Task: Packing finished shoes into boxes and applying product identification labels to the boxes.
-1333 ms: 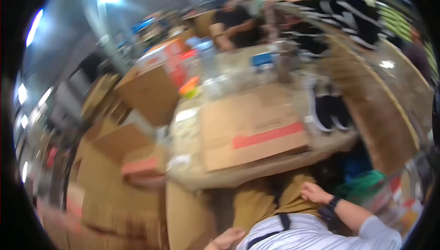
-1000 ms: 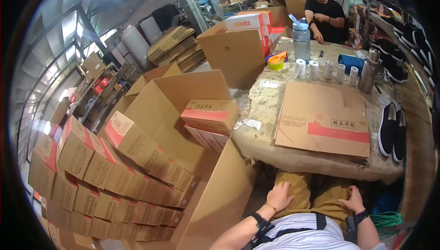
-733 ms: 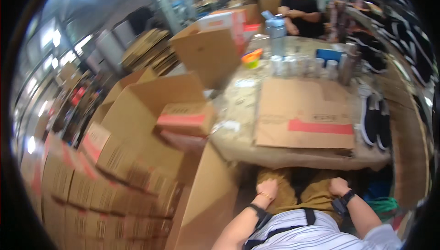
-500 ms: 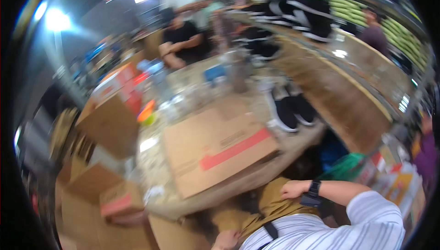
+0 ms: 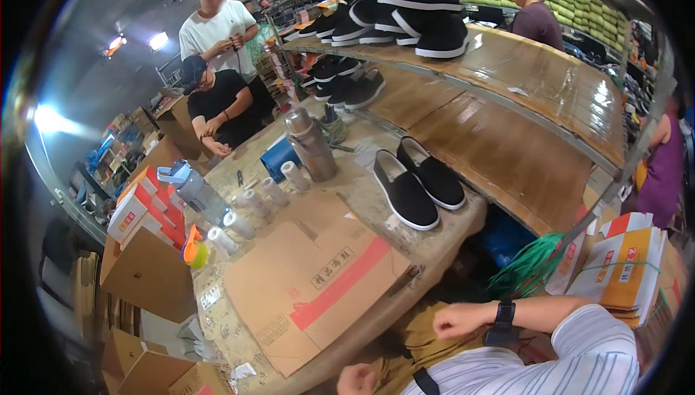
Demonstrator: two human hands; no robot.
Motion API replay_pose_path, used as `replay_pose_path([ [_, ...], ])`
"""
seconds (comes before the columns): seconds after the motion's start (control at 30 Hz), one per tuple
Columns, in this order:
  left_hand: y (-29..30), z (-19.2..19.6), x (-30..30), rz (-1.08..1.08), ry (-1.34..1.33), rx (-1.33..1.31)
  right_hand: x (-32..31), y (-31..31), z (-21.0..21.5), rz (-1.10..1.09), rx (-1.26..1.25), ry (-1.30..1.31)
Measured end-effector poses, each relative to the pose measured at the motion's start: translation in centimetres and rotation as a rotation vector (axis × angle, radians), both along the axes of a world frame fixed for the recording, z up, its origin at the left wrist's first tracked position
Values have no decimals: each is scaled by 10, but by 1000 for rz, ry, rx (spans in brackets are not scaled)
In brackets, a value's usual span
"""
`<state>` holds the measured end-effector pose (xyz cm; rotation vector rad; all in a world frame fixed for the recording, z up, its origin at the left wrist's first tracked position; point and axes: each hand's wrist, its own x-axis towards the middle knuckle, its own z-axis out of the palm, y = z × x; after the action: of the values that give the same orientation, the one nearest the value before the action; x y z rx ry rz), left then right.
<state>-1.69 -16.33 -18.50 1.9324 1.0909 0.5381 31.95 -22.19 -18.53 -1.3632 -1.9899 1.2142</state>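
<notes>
My right hand (image 5: 457, 320), with a black band and device on the wrist, is loosely curled over my brown trousers (image 5: 428, 337). I see nothing in its fingers. At the lower edge my left hand (image 5: 358, 379) rests near my lap; its fingers look curled in, and part of it is cut off. Neither hand touches the table (image 5: 356, 196). Closest to them on it lies a flattened cardboard carton (image 5: 311, 279) with a red stripe. Beyond my right hand sits a pair of black slip-on shoes, one shoe (image 5: 405, 196) in front of the other shoe (image 5: 432, 176).
White thread spools (image 5: 239, 223), a water bottle (image 5: 199, 191), an orange tape roll (image 5: 192, 248) and a steel flask (image 5: 311, 145) stand on the table. A rack (image 5: 507, 142) with black shoes is at right. Open cartons (image 5: 145, 275) stand left. Two people are across the table.
My view has turned to the right and sharpened from blur. My right hand looks more curled and slightly lifted from the trousers. The carton and shoes keep their places on the table.
</notes>
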Motion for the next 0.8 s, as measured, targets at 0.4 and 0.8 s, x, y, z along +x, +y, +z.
replay_pose_path([
  [0.4,119,-16,-86,668,-241,138,9,155,-14,-612,438,-167],
  [0.8,165,8,-116,778,-263,-226,19,210,1,-602,1,279],
])
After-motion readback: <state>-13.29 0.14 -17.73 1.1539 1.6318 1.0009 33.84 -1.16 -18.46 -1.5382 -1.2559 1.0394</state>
